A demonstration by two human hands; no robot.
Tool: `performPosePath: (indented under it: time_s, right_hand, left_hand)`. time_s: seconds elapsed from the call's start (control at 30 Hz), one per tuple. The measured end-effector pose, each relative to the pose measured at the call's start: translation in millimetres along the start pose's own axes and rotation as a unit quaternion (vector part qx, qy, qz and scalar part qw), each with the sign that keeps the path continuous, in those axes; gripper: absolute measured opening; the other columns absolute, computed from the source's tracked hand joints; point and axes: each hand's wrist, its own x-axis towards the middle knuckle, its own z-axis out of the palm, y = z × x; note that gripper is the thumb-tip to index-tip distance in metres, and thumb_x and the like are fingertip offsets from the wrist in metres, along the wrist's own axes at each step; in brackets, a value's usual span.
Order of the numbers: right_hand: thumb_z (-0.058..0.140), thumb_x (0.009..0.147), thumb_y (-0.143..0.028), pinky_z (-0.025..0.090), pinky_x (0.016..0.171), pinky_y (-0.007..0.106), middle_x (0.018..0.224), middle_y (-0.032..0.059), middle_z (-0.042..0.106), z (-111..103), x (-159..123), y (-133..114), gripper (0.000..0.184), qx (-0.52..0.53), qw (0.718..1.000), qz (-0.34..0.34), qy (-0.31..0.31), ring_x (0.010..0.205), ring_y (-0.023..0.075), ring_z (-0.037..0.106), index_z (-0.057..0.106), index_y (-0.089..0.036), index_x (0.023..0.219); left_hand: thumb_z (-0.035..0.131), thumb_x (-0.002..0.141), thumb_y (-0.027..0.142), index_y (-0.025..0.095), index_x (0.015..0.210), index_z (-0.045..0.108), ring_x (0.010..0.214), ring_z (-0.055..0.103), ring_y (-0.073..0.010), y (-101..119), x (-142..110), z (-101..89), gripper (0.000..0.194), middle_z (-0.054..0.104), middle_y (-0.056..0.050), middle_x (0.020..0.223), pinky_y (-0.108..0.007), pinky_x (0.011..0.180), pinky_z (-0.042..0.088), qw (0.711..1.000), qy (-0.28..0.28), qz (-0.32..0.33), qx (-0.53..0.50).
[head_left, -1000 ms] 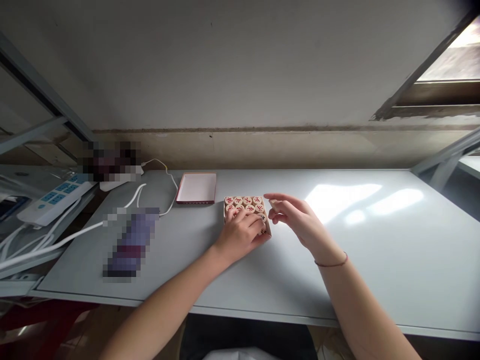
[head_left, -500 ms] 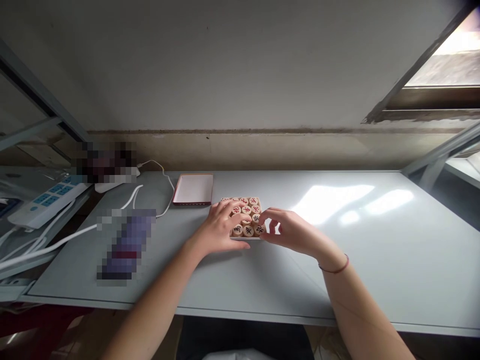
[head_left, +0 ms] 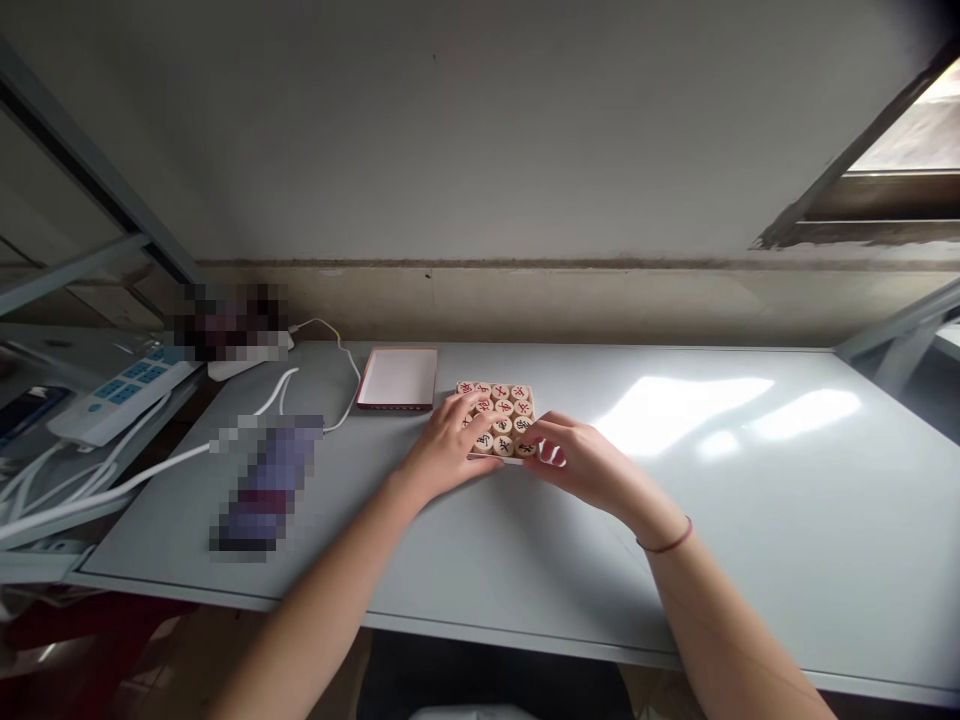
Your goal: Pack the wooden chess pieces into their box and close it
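A small square box of round wooden chess pieces (head_left: pixel 504 413), marked in red and black, lies on the grey table (head_left: pixel 750 520). My left hand (head_left: pixel 448 447) rests on the box's left side, fingers spread over the pieces. My right hand (head_left: pixel 581 462) sits at the box's near right corner, its thumb and fingers curled against the edge and the nearest pieces. The box's empty lid (head_left: pixel 398 379), white inside with a red rim, lies just left of the box.
A white cable (head_left: pixel 330 350) runs from the table's back left toward a blurred object (head_left: pixel 262 480) near the left edge. A white power strip (head_left: pixel 120 392) with blue sockets lies on a lower shelf at the left. A wall stands behind the table.
My left hand slid from covering the box's near part to its left side, uncovering more pieces. My right hand came down from above the right edge to the box's near right corner.
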Motion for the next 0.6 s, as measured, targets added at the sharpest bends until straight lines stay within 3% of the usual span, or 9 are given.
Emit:
performPosePath:
  time_s: [0.1, 0.17, 0.23, 0.3, 0.43, 0.5, 0.6]
  right_hand:
    - [0.054, 0.08, -0.024, 0.051, 0.064, 0.031, 0.088, 0.0035, 0.059, 1, 1, 3, 0.014, 0.0, 1.0, -0.003, 0.005, 0.062, 0.0118, 0.058, 0.066, -0.023, 0.088]
    - [0.054, 0.08, -0.025, 0.052, 0.065, 0.031, 0.089, 0.0038, 0.06, 1, 1, 3, 0.014, 0.004, 1.0, -0.003, 0.002, 0.064, 0.0125, 0.059, 0.065, -0.023, 0.087]
    - [0.054, 0.081, -0.028, 0.052, 0.065, 0.032, 0.092, 0.0045, 0.06, -1, 1, 2, 0.015, 0.013, 1.0, -0.002, -0.005, 0.067, 0.0136, 0.061, 0.065, -0.023, 0.089]
    - [0.053, 0.083, -0.031, 0.052, 0.065, 0.032, 0.093, 0.005, 0.061, -3, 0, -1, 0.017, 0.023, 1.0, 0.002, -0.01, 0.07, 0.0148, 0.062, 0.064, -0.024, 0.092]
    - [0.05, 0.086, -0.039, 0.052, 0.064, 0.033, 0.094, 0.0058, 0.063, -5, -1, -6, 0.023, 0.04, 0.999, 0.013, 0.011, 0.069, 0.0158, 0.062, 0.062, -0.024, 0.096]
    - [0.049, 0.086, -0.042, 0.052, 0.062, 0.033, 0.095, 0.0062, 0.064, -6, -1, -7, 0.025, 0.047, 0.999, 0.016, 0.021, 0.068, 0.0162, 0.062, 0.062, -0.024, 0.098]
    - [0.049, 0.086, -0.044, 0.052, 0.062, 0.033, 0.094, 0.0066, 0.065, -6, 0, -6, 0.027, 0.046, 0.999, 0.017, 0.02, 0.07, 0.0169, 0.063, 0.062, -0.023, 0.097]
  left_hand:
    - [0.067, 0.074, 0.055, 0.025, 0.126, 0.052, 0.127, 0.038, -0.0296, -3, 3, -3.1, 0.062, 0.046, -0.012, 0.133, -0.047, 0.106, 0.036, 0.999, 0.03, 0.013, 0.0]
    - [0.057, 0.082, 0.055, 0.023, 0.128, 0.049, 0.125, 0.041, -0.0275, -9, 5, -7.2, 0.057, 0.049, -0.012, 0.13, -0.044, 0.107, 0.035, 0.997, 0.082, 0.002, 0.017]
    - [0.045, 0.092, 0.043, 0.019, 0.13, 0.048, 0.121, 0.045, -0.0253, -21, 5, -11.3, 0.044, 0.054, -0.013, 0.125, -0.043, 0.105, 0.036, 0.986, 0.15, -0.048, 0.056]
    - [0.042, 0.094, 0.036, 0.013, 0.127, 0.051, 0.116, 0.049, -0.0274, -36, 3, -13.7, 0.041, 0.056, -0.016, 0.122, -0.043, 0.101, 0.039, 0.961, 0.211, -0.14, 0.108]
    - [0.049, 0.089, 0.037, 0.016, 0.096, 0.069, 0.094, 0.06, -0.0291, -60, -4, -13.1, 0.03, 0.066, -0.013, 0.104, -0.043, 0.086, 0.044, 0.946, 0.147, -0.242, 0.157]
    - [0.049, 0.089, 0.038, 0.019, 0.082, 0.07, 0.088, 0.061, -0.0261, -61, -6, -11.3, 0.03, 0.068, -0.01, 0.095, -0.04, 0.084, 0.043, 0.949, 0.127, -0.243, 0.155]
    - [0.054, 0.086, 0.041, 0.021, 0.08, 0.07, 0.088, 0.061, -0.0248, -55, -5, -8.4, 0.027, 0.069, -0.008, 0.093, -0.039, 0.083, 0.043, 0.954, 0.124, -0.225, 0.155]
